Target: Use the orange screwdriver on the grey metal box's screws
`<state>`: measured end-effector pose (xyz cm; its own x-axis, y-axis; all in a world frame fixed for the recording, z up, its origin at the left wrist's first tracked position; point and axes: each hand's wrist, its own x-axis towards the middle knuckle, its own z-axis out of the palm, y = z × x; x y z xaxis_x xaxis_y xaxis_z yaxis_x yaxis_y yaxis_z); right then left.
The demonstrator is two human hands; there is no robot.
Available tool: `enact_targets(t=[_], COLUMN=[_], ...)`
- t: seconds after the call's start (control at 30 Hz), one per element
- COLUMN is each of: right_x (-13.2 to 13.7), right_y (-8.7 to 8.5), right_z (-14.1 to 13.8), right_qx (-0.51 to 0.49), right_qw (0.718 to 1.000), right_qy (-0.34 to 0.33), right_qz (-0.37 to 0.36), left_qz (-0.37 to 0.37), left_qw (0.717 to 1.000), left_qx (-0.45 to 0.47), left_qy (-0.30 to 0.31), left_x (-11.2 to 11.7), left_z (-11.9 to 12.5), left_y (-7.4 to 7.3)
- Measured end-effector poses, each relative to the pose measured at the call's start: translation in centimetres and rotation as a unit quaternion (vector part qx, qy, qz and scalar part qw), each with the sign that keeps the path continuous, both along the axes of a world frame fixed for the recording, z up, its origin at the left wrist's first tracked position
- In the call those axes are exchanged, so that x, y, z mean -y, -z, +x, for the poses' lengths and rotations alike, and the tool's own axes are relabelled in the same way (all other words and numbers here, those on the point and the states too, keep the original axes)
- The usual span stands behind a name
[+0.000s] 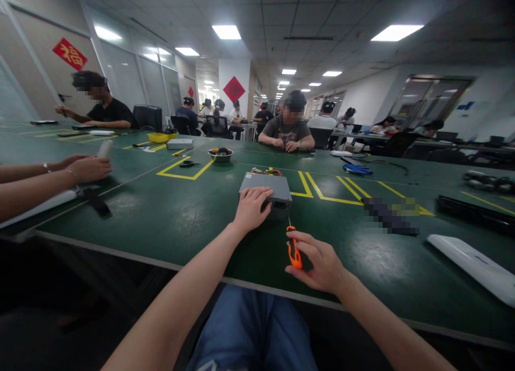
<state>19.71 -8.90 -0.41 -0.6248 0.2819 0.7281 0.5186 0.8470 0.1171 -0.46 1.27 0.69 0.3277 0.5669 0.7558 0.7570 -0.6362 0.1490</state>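
Note:
A flat grey metal box (265, 187), probably a power supply unit, lies on the green workbench (161, 215), with a bundle of coloured wires (265, 171) at its far edge. My left hand (252, 209) rests on its near corner, fingers spread over the top. My right hand (317, 264) pinches an orange-and-black screwdriver (294, 247) upright by the handle. The thin shaft rises toward the box's near edge, and I cannot tell whether the tip touches it.
A co-worker's hands (89, 169) hold a white object at the left. A metal bowl of small parts (220, 155) and black-handled scissors (190, 164) lie ahead. Blue-handled tools (357, 169) lie to the right, and a long white panel (472, 269) lies at the near right.

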Motion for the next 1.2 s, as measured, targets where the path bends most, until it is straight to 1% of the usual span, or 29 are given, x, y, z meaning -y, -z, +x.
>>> enact_targets(t=[0.17,0.27,0.4,0.47,0.63,0.7,0.8,0.9,1.03,1.13,1.2], right_x=[0.39,0.48,0.34,0.28,0.36,0.39,0.33,0.26,0.40,0.54,0.51], right_y=[-0.61,-0.61,-0.22,-0.18,-0.65,-0.71,-0.45,-0.16,-0.42,-0.74,-0.71], right_z=[-0.26,-0.35,-0.26,-0.21,-0.25,-0.29,-0.29,-0.25,-0.26,-0.37,-0.45], right_qx=[0.075,0.054,0.003,0.013,0.084,0.074,0.030,0.007,0.055,0.091,0.073], right_qw=[0.997,0.998,1.000,1.000,0.996,0.997,0.999,1.000,0.998,0.996,0.997], right_qy=[0.018,0.012,-0.013,-0.013,0.008,0.010,0.002,-0.005,0.005,0.020,0.019], right_qz=[0.013,0.030,0.012,0.004,0.003,0.019,0.041,0.026,-0.009,0.008,0.029], left_qz=[0.000,0.000,-0.002,-0.003,-0.003,-0.004,-0.006,-0.007,-0.007,-0.007,-0.008], left_qw=[1.000,1.000,1.000,1.000,1.000,1.000,1.000,1.000,1.000,1.000,1.000], left_qx=[0.005,0.006,0.005,0.006,0.004,0.001,-0.001,-0.002,0.000,0.001,0.002], left_qy=[0.005,0.005,0.005,0.004,0.001,-0.002,-0.003,-0.004,-0.001,0.001,0.000], left_x=[-0.06,-0.09,-0.05,0.01,0.12,0.13,0.16,0.18,0.17,0.15,0.16], left_z=[0.01,0.00,0.01,0.02,0.03,0.04,0.04,0.03,0.02,0.03,0.04], left_y=[0.11,0.18,0.17,0.12,0.06,0.03,-0.01,-0.02,0.02,0.01,-0.02])
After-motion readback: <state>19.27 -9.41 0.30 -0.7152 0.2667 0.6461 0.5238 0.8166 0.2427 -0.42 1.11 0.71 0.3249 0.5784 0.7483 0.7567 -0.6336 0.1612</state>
